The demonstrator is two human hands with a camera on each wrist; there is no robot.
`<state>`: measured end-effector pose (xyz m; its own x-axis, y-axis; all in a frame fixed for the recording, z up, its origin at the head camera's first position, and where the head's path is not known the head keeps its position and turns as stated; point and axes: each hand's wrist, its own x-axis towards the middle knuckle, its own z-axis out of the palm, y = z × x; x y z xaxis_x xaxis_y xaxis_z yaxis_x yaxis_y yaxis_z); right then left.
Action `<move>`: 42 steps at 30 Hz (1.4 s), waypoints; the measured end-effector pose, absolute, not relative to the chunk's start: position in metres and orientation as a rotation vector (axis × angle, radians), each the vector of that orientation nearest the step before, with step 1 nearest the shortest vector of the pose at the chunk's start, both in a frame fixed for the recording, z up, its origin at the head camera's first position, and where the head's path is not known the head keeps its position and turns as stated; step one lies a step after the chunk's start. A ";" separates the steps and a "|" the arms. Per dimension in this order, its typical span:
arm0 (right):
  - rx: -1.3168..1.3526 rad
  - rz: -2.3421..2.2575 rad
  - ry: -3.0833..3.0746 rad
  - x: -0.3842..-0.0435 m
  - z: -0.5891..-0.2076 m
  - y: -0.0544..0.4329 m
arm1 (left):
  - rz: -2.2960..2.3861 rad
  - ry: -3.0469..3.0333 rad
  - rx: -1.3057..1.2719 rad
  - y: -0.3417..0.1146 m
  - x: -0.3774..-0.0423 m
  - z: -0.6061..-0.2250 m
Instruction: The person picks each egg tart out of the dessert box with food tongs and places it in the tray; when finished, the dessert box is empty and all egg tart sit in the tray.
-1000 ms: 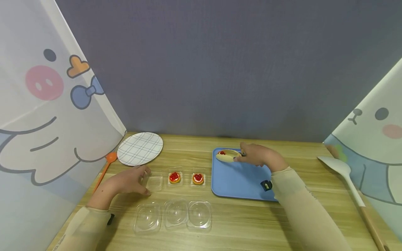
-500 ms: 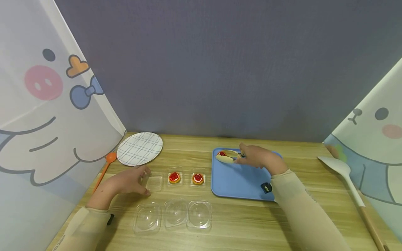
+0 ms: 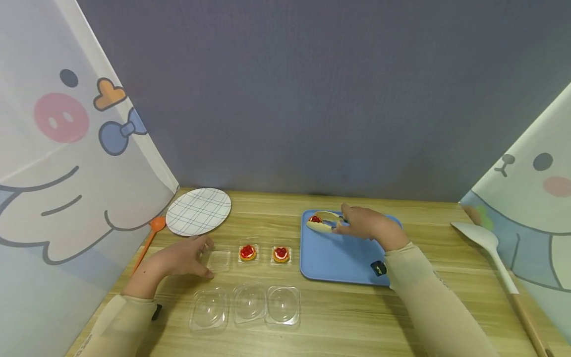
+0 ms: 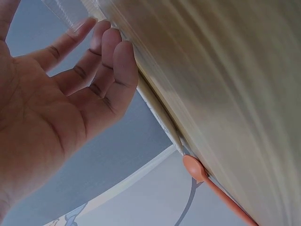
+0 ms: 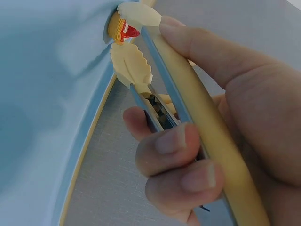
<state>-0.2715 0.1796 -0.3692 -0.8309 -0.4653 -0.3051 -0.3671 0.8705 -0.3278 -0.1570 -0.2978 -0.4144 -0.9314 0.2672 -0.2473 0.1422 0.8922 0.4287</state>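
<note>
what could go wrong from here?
Squeeze: the tips of the tongs in the right hand stand on either side of the small tart; pressing too hard might crush it or smear the red topping.
Lift: that tart sits near the rim of the blue tray, so it could bump on the way out.
Base: the left hand is right at the edge of the clear base; a nudge might slide it.
</note>
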 end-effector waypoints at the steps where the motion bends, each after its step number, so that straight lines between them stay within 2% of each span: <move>1: -0.626 -0.347 2.677 -0.272 -0.369 0.180 | 0.593 2.757 0.309 -0.298 -0.157 -0.414; 16: -0.772 -0.206 2.842 -0.257 -0.358 0.181 | 0.568 2.755 0.325 -0.296 -0.156 -0.411; 31: -0.990 -0.318 2.878 -0.225 -0.327 0.166 | 0.555 2.732 0.340 -0.293 -0.155 -0.398; 35: -1.042 -0.370 2.872 -0.219 -0.320 0.161 | 0.540 2.787 0.402 -0.288 -0.159 -0.390; 42: -1.109 -0.370 2.841 -0.213 -0.312 0.148 | 0.450 2.787 0.368 -0.280 -0.167 -0.383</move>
